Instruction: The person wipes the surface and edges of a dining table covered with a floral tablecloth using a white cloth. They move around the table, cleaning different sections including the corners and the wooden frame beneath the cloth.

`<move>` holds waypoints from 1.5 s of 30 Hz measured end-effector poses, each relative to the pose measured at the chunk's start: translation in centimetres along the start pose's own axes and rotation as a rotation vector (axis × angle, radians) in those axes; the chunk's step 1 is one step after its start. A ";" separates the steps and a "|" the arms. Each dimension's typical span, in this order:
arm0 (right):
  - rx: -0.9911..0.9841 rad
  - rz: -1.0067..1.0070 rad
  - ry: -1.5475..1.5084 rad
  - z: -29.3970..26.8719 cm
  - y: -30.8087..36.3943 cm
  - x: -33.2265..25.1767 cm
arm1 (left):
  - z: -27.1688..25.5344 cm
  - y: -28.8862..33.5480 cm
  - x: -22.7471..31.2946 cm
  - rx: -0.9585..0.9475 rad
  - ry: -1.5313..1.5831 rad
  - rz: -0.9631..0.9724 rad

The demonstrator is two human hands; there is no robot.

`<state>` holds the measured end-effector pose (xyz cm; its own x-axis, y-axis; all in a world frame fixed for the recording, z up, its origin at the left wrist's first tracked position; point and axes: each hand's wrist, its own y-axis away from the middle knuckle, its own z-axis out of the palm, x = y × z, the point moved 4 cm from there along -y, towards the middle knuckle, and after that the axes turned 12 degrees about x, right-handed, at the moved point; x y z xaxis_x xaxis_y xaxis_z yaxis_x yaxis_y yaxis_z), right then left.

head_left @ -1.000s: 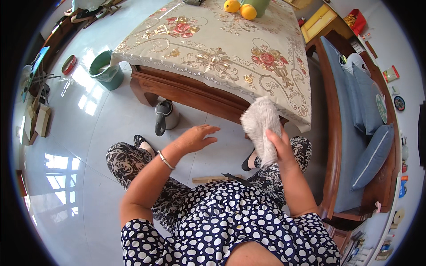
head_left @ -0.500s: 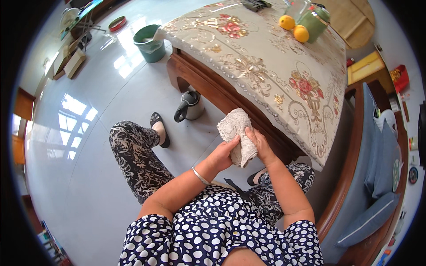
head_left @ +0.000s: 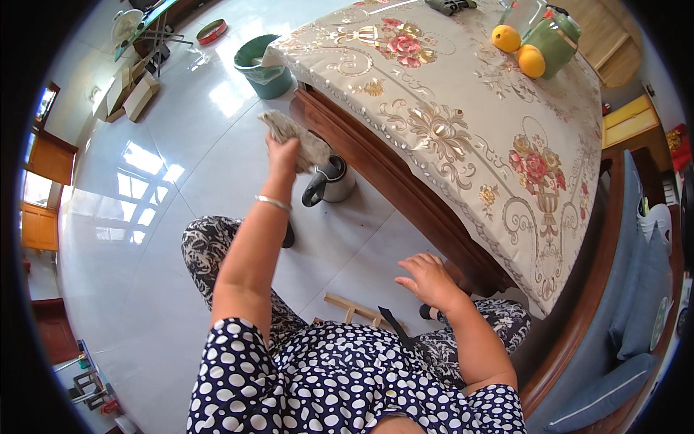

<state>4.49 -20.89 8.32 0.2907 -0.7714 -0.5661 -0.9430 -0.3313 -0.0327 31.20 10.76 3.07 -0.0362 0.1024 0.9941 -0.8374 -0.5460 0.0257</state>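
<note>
My left hand (head_left: 282, 153) is stretched forward, its fingers closed on a bunched greyish-white cloth (head_left: 309, 148). The cloth hangs beside the wooden table base (head_left: 376, 173). Just below it on the floor stands a steel electric kettle (head_left: 338, 184) with a black handle and lid, partly covered by the cloth from this angle. Nearer to me, my right hand (head_left: 429, 281) is raised with nothing in it, fingers spread, close to the table's front edge.
A green bin (head_left: 271, 83) with a liner stands at the table's far left corner. On the flowered tablecloth (head_left: 463, 94) are two oranges (head_left: 531, 61) and a green jug (head_left: 555, 43). A blue-cushioned wooden bench (head_left: 578, 311) is at right. A wooden stool (head_left: 347, 307) shows below me.
Both hands held the cloth in front of me. My right hand has let go and opened; my left hand has carried the cloth forward and left, near the kettle.
</note>
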 end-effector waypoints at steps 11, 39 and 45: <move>-0.072 -0.083 0.082 -2.2 -0.6 -1.0 | 4.7 -11.5 1.2 0.112 -0.906 0.409; 0.084 -0.285 0.041 -5.4 2.9 -4.9 | 8.4 3.2 3.2 -0.558 -1.336 0.568; 0.098 -0.308 0.051 -4.0 4.3 -4.8 | 8.9 11.1 1.9 -0.561 -1.136 0.787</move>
<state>-0.32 -20.76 14.20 0.5701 -0.6704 -0.4749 -0.8199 -0.5013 -0.2766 26.72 -2.53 6.17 -0.3540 -0.8894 0.2892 -0.9107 0.2573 -0.3233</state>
